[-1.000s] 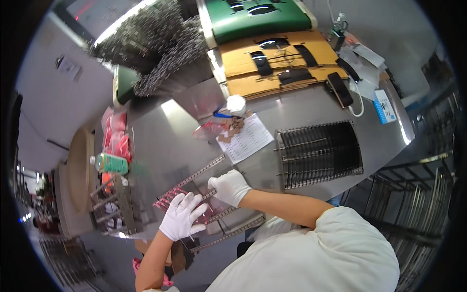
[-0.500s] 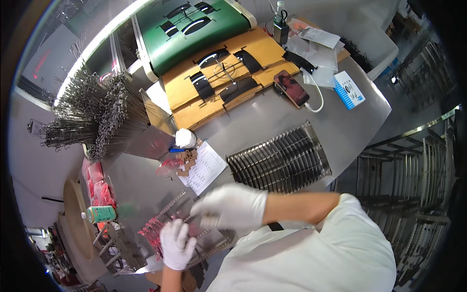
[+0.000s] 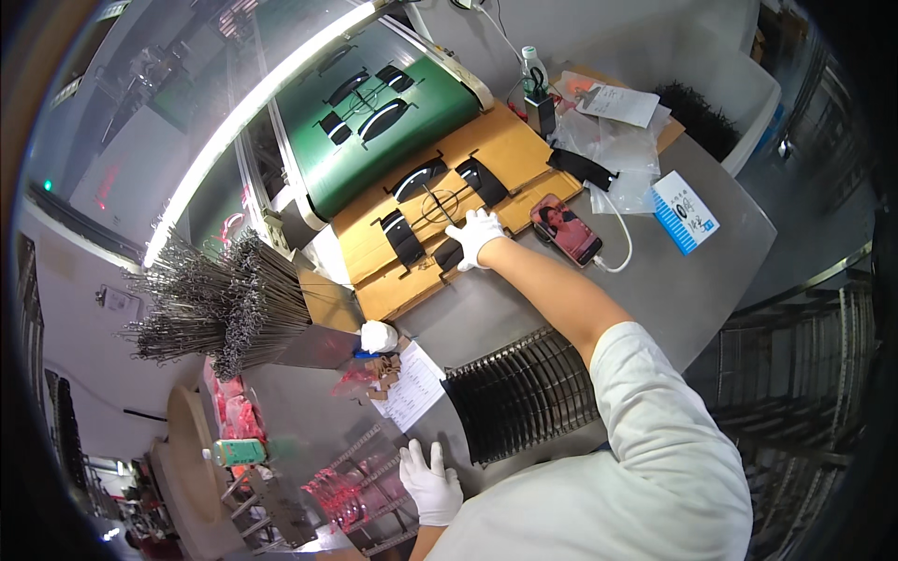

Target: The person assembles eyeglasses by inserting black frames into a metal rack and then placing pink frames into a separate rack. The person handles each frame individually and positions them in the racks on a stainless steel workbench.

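My right hand [image 3: 477, 240], in a white glove, reaches far out over a cardboard sheet [image 3: 374, 292]. Its fingers are apart above a black curved plate [image 3: 448, 254], partly covering it; whether they touch it I cannot tell. More black curved plates [image 3: 402, 237] lie there around a round wire frame [image 3: 440, 207]. My left hand [image 3: 430, 483], also gloved in white, has its fingers spread and nothing visible in them. It is between a metal rack of black strips [image 3: 524, 397] and a tray with pink-red pieces [image 3: 351, 496].
Beyond the cardboard is a green conveyor belt [image 3: 374, 122] bearing more black plates. Bundled wire hooks [image 3: 234, 309] stand at left. A phone [image 3: 566, 231] with a white cable, a blue-white box [image 3: 686, 213] and plastic bags lie at right. A paper sheet [image 3: 412, 388] lies mid-table.
My right hand has moved from beside the left, near the tray, forward and right onto the cardboard. My left hand has shifted right. The whole view has also shifted.
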Motion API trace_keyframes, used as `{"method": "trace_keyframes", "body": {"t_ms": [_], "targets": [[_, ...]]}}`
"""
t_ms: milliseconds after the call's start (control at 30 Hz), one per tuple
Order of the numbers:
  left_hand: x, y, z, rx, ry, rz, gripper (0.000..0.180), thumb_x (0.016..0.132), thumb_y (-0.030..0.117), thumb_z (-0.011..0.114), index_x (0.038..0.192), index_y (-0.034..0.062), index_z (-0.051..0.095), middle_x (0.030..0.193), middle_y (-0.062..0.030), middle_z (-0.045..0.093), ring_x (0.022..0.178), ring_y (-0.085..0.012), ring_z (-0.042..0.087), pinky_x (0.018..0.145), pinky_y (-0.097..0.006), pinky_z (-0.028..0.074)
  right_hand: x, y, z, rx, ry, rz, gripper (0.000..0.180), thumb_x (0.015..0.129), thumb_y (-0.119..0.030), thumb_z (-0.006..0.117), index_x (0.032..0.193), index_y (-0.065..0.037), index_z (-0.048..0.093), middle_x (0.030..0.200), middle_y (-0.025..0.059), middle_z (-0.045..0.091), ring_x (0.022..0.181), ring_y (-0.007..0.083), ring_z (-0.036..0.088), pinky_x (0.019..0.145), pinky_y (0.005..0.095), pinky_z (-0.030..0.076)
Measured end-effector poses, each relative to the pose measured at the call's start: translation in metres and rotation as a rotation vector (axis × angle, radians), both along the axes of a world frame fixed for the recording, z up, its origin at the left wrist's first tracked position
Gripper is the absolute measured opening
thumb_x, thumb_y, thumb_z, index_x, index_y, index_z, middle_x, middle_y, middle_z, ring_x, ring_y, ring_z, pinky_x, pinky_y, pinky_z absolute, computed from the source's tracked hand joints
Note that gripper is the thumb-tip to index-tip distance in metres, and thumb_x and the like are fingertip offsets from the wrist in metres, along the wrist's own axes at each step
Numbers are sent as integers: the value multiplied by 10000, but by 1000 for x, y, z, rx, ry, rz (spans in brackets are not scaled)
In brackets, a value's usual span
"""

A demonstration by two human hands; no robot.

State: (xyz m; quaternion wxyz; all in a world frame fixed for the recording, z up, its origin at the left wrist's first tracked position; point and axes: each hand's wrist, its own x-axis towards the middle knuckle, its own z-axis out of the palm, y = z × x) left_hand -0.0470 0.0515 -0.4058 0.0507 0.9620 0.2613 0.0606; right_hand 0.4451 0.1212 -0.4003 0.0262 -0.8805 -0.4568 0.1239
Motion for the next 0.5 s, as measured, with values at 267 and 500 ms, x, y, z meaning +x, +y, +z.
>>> {"method": "trace_keyframes", "body": {"t_ms": [267, 500], "targets": [[-36, 17, -29, -22, -146, 116, 672, 710, -40, 612, 1372, 62, 552, 1498, -262, 505, 1386, -550, 434, 1102, -604, 376, 12, 4, 26, 158, 45, 172, 786, 605, -493, 913, 1241, -76, 715, 1228, 180, 697, 1146, 316, 674, 946, 474, 542], [-17, 25, 9, -95, -304, 81, 476, 758, 4, 683, 1232, 32, 656, 1262, -204, 632, 1144, -412, 592, 999, -508, 470, -46, -122, 110, 640, 259, 334, 708, 651, -364, 892, 1254, -63, 678, 1183, 185, 660, 1150, 357, 629, 1026, 437, 499]]}}
